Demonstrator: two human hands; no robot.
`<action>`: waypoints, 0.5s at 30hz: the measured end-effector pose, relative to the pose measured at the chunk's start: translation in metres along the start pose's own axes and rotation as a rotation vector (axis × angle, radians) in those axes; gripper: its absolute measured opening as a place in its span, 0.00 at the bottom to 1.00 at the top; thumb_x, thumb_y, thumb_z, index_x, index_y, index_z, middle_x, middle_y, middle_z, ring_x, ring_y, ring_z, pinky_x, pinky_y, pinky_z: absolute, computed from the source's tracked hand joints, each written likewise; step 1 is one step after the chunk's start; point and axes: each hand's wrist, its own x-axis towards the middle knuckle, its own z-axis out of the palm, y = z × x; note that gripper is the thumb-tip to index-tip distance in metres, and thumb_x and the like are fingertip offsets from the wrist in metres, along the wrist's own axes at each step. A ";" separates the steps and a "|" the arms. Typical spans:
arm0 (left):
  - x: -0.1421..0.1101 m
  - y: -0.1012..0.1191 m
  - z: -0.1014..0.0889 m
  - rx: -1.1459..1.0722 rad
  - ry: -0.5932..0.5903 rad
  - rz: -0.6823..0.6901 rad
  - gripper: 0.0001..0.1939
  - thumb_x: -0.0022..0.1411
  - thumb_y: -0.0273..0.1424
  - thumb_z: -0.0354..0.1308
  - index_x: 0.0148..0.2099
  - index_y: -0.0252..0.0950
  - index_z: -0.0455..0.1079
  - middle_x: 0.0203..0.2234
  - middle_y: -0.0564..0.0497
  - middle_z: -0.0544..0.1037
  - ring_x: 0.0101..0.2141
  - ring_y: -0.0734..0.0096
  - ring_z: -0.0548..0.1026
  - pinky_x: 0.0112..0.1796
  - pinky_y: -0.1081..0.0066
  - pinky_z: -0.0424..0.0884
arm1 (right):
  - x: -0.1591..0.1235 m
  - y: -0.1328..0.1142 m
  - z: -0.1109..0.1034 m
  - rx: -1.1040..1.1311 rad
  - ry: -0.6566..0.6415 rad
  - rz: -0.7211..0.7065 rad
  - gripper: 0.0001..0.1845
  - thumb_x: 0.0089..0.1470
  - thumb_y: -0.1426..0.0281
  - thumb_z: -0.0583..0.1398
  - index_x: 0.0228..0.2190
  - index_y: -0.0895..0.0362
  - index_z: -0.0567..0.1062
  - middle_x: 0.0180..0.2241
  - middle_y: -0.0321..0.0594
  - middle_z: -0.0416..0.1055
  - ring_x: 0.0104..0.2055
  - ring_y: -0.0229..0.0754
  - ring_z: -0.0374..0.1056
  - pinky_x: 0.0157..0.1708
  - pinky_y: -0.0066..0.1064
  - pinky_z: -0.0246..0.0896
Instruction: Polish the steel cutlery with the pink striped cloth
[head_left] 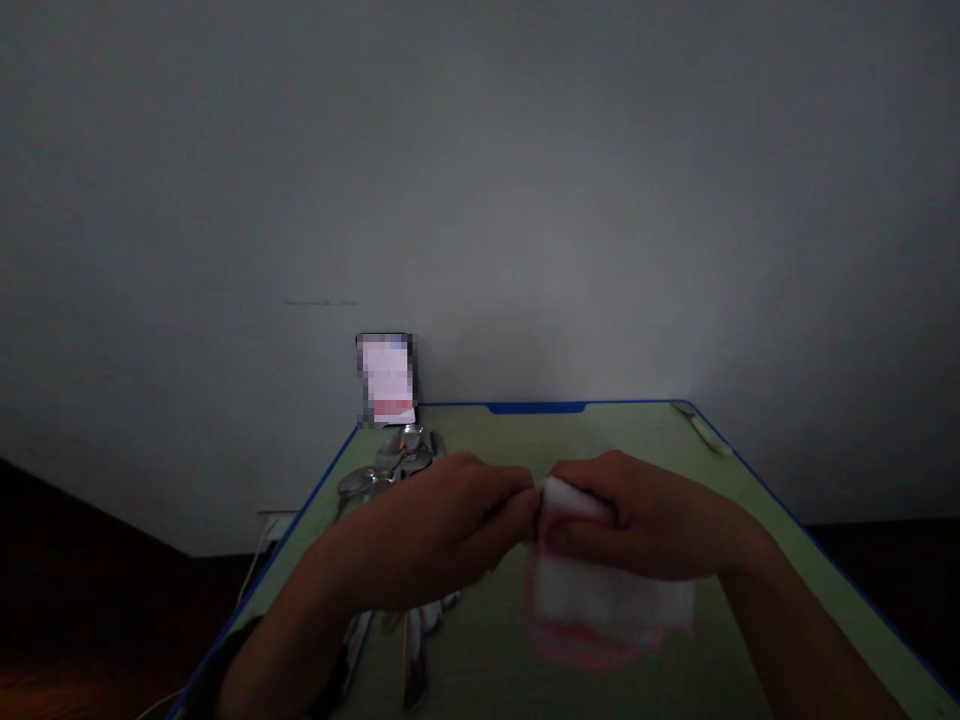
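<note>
In my right hand [637,510] is a white cloth with pink edging [600,600], pinched between thumb and fingers, its lower part hanging down over the table. My left hand [465,515] is closed, with thumb and fingertips pressed together right at the cloth's left edge. What those fingertips grip is hidden. Beneath and behind the left forearm lies a group of metal spoons [360,482]. Several utensil handles [414,660] stick out below that arm, partly covered by it.
A phone-like device with a lit, blurred screen [388,378] leans against the wall at the table's back left corner. A utensil with a pale handle [705,432] lies at the back right edge. The green table [517,435] has a blue rim. Cables [251,570] hang at its left.
</note>
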 end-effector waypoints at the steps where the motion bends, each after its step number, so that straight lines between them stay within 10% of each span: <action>1: 0.000 0.000 0.001 0.015 -0.004 -0.007 0.19 0.67 0.35 0.37 0.29 0.35 0.63 0.20 0.54 0.69 0.23 0.76 0.67 0.27 0.75 0.58 | 0.001 0.000 0.001 -0.010 0.013 0.003 0.11 0.53 0.63 0.54 0.29 0.59 0.67 0.23 0.32 0.63 0.23 0.31 0.57 0.20 0.22 0.47; 15: -0.002 -0.003 -0.001 0.069 -0.011 -0.019 0.19 0.67 0.36 0.36 0.30 0.35 0.62 0.21 0.54 0.68 0.24 0.76 0.67 0.27 0.75 0.58 | 0.003 -0.002 0.001 0.007 0.069 0.002 0.11 0.55 0.63 0.53 0.29 0.58 0.67 0.24 0.33 0.65 0.24 0.31 0.59 0.22 0.23 0.48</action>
